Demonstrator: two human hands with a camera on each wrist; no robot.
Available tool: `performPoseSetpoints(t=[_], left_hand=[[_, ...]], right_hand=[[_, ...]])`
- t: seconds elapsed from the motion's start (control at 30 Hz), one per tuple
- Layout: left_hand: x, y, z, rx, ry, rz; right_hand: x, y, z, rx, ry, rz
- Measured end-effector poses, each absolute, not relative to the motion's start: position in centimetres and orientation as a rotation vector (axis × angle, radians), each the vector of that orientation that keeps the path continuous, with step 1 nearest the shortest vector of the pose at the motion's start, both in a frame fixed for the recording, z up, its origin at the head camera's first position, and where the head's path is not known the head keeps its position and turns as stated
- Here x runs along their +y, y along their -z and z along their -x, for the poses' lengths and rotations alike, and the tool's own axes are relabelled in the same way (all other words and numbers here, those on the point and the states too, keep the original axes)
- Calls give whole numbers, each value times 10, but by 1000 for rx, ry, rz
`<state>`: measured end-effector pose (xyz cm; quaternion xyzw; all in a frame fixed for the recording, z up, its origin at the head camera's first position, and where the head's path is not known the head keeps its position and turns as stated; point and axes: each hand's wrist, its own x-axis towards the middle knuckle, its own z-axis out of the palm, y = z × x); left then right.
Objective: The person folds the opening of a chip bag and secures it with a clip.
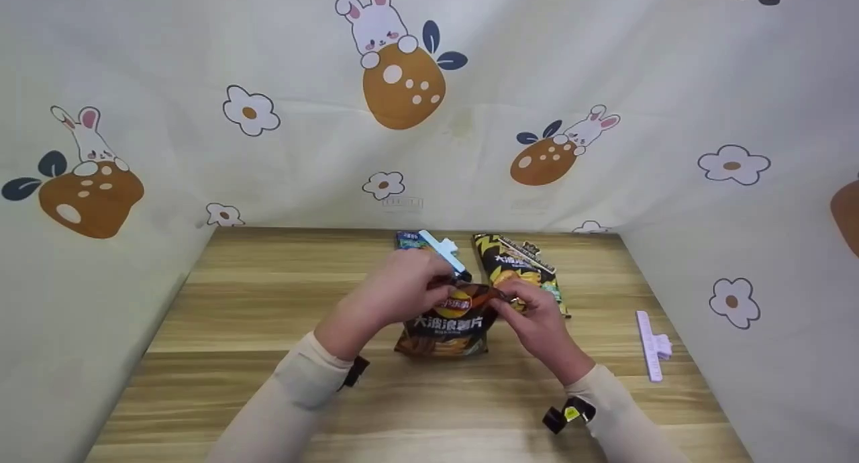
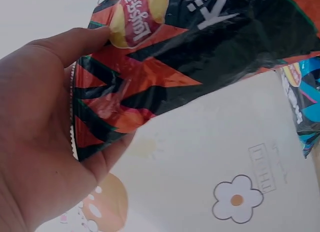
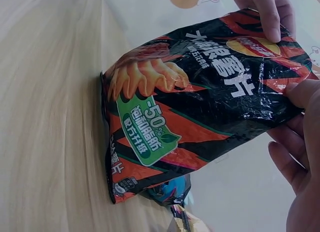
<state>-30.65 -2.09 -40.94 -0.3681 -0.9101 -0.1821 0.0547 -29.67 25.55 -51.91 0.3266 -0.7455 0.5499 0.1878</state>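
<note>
A black and orange bag of potato chips (image 1: 446, 339) stands upright on the table, its top edge raised between the two hands. At the top left corner my left hand (image 1: 399, 288) pinches the bag with the thumb in front; the left wrist view shows the other fingers behind the film. My right hand (image 1: 540, 325) pinches the opposite top corner, thumb on the printed front. Seen from the right wrist, the bag's lower edge touches the wooden surface and its front (image 3: 200, 102) looks full and creased. Whether the top is cut open cannot be told.
Behind the hands lie a blue chip bag (image 1: 407, 239) with a light blue clip (image 1: 439, 249) across it and a black and yellow chip bag (image 1: 493, 262) with a dark clip (image 1: 527, 255). A lilac clip (image 1: 648, 349) lies at the right of the wooden table (image 1: 268, 282).
</note>
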Motion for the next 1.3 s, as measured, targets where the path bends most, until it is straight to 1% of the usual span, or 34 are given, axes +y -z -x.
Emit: performPoseSetpoints(t=[0.23, 0.43, 0.67, 1.03, 1.3], left_hand=[[-24, 414, 310, -2711, 660, 1139], [-26, 414, 312, -2701, 691, 1165], [-27, 412, 312, -2717, 663, 1154], [-28, 413, 313, -2684, 615, 1173], [-29, 412, 313, -2688, 617, 1166]], right_hand=[[255, 522, 295, -2086, -1524, -879], [256, 524, 298, -2052, -1469, -903], [259, 525, 299, -2056, -1442, -928], [257, 522, 295, -2039, -1556, -898], [255, 519, 293, -2049, -1506, -882]])
